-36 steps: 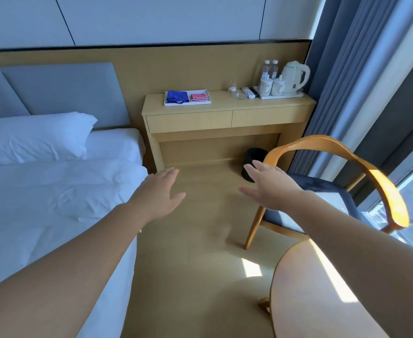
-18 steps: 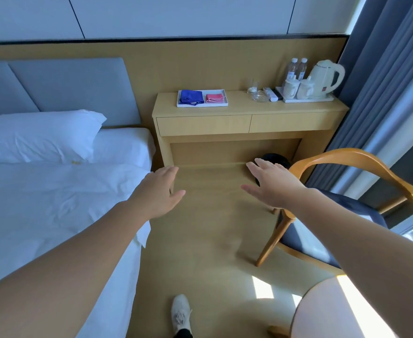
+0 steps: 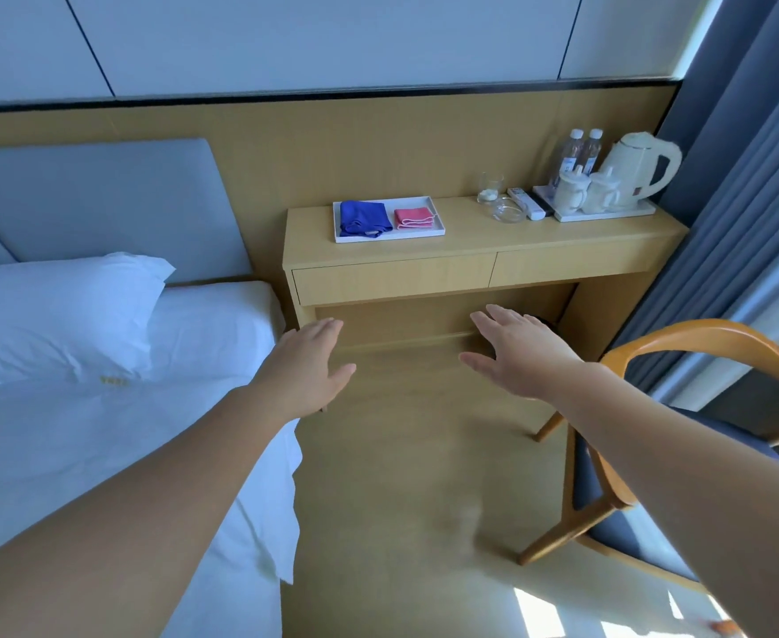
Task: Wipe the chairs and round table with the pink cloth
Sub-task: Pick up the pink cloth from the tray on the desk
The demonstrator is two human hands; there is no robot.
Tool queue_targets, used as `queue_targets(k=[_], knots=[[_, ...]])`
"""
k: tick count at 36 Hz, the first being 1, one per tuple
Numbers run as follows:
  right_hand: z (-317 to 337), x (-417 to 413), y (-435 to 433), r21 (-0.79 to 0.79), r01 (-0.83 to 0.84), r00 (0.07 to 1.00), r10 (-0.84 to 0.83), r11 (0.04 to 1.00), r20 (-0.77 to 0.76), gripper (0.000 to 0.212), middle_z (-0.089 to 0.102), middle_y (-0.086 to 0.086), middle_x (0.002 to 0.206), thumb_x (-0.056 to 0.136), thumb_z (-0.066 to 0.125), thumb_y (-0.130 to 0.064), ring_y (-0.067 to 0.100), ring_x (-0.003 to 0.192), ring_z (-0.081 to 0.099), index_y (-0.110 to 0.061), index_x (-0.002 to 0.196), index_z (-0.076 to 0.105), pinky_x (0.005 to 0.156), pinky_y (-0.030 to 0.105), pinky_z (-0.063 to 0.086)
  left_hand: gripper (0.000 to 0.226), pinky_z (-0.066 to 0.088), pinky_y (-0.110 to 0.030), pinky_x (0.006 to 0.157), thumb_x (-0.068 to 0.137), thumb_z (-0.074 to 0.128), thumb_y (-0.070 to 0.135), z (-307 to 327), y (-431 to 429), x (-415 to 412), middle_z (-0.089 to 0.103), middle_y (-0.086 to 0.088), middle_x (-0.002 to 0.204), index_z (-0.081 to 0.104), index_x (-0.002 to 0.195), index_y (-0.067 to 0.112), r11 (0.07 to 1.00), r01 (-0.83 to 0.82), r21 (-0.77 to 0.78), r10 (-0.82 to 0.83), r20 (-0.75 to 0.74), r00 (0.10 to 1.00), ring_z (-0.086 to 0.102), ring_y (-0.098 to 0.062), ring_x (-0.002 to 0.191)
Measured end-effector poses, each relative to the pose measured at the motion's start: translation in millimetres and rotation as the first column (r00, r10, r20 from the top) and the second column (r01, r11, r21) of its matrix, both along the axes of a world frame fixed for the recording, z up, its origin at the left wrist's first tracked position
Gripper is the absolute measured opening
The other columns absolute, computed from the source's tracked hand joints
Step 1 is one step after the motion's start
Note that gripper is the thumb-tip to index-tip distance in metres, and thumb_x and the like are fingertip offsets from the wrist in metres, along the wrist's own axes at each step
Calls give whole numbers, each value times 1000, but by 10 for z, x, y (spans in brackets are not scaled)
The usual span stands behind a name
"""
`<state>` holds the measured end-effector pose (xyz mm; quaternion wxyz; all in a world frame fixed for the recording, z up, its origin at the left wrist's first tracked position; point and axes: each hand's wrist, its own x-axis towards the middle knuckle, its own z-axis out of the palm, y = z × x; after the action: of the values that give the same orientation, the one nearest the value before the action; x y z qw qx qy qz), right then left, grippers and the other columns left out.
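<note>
The folded pink cloth point(image 3: 413, 218) lies in a white tray point(image 3: 437, 220) on the wooden desk point(image 3: 470, 244), beside a folded blue cloth point(image 3: 363, 218). A wooden chair point(image 3: 682, 343) with a dark blue seat stands at the right, partly hidden by my right arm. My left hand point(image 3: 307, 368) and my right hand point(image 3: 519, 352) are stretched forward, palms down, fingers apart and empty, well short of the desk. The round table is out of view.
A bed point(image 3: 102, 430) with white sheets and a pillow point(image 3: 56, 315) fills the left. On the desk's right end stand a kettle point(image 3: 638, 165), mugs, two water bottles point(image 3: 581, 149), a glass and an ashtray. Blue curtains point(image 3: 746, 177) hang at the right. Wooden floor lies between bed and chair.
The view has moved closer to the desk and leftward. The round table has slid out of view at the lower right. Both hands keep the same open pose.
</note>
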<state>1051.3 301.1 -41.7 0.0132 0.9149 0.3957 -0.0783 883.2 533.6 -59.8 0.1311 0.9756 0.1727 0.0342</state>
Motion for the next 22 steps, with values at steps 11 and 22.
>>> queue_targets(k=[11, 22], knots=[[-71, 562, 546, -10, 19, 1000, -19, 1000, -2, 72, 18, 9, 161, 97, 36, -60, 25, 147, 18, -19, 154, 19, 118, 39, 16, 66, 20, -33, 111, 95, 47, 42, -113, 582, 597, 25, -1, 155, 23, 148, 13, 999, 41, -22, -41, 12, 999, 24, -20, 140], [-227, 1507, 1128, 13, -19, 1000, 20, 1000, -22, 71, 16, 8, 162, 97, 37, -59, 26, 148, 17, -22, 154, 18, 119, 38, 15, 60, 27, -34, 106, 94, 50, 41, -200, 1027, 1475, 37, -2, 148, 32, 143, 12, 1000, 9, -9, -9, 10, 1000, 35, -23, 131]])
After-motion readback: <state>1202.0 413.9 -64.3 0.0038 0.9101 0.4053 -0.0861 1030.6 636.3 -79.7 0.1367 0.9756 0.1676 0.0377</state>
